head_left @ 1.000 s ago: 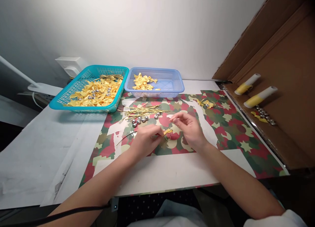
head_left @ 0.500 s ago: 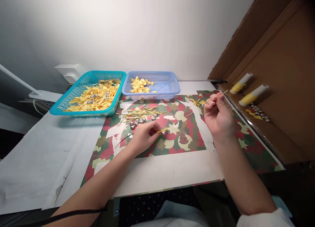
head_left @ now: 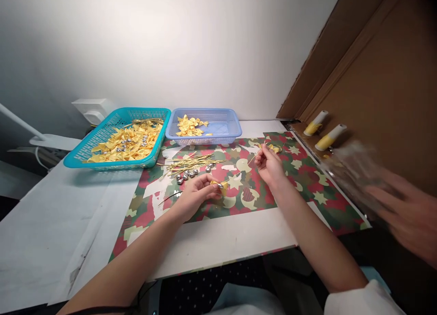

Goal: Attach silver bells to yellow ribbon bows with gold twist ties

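One view: head-worn camera, set above the near side of the table (head_left: 218, 242), facing forward and down. Working range is close, with left fingers (head_left: 205, 179) and right fingers (head_left: 260, 162) near mid-frame. Coverage runs from the wearer's lap (head_left: 246, 301), near, to the wall (head_left: 205, 51), far; cardboard (head_left: 372, 92) bounds the right.

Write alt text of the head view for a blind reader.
A person's left hand holds a yellow ribbon piece; the right hand holds a thin strand. Beyond lie silver bells, gold ties and two baskets containing yellow pieces; another person's blurred hand shows at right.
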Action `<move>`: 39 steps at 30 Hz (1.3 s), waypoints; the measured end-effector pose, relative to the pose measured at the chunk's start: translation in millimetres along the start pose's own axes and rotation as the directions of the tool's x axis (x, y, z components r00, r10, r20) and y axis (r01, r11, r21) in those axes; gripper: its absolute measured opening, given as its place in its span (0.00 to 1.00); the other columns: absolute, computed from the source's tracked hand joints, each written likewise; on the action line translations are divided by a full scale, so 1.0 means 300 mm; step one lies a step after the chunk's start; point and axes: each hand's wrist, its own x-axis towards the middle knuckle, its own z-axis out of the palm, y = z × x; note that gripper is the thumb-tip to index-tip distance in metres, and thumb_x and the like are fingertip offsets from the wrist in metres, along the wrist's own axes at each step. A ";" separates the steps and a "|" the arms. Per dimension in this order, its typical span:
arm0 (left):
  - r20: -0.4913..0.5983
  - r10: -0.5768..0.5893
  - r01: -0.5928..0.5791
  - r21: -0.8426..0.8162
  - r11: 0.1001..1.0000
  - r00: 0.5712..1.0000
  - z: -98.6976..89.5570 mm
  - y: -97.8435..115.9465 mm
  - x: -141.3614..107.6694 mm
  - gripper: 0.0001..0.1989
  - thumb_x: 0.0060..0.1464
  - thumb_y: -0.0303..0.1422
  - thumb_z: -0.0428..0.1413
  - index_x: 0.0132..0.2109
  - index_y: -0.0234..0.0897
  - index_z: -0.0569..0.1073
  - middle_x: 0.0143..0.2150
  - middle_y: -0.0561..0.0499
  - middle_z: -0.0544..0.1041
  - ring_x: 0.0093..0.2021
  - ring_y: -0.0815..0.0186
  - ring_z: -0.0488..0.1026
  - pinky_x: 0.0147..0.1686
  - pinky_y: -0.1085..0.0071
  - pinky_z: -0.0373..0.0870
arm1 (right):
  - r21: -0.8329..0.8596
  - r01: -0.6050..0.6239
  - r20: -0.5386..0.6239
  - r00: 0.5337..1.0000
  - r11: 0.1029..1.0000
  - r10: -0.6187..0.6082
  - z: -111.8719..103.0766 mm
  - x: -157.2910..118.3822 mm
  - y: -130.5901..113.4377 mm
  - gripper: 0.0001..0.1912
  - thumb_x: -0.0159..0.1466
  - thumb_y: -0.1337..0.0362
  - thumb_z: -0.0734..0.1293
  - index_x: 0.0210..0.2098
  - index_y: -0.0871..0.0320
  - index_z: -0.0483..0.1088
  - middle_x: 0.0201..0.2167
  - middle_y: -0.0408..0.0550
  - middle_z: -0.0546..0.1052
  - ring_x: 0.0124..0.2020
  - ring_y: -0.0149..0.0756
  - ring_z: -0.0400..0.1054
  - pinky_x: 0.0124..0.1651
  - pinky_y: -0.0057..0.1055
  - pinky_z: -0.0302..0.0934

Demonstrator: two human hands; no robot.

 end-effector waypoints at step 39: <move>0.198 0.004 -0.014 0.050 0.999 0.980 -0.040 0.007 -0.049 0.13 0.45 0.40 0.68 0.34 0.36 0.79 0.27 0.49 0.79 0.26 0.68 0.73 0.27 0.74 0.70 | -0.182 -0.099 -0.057 0.994 0.978 0.090 0.010 0.035 0.102 0.13 0.59 0.65 0.71 0.22 0.60 0.65 0.15 0.39 0.72 0.16 0.25 0.66 0.22 0.21 0.62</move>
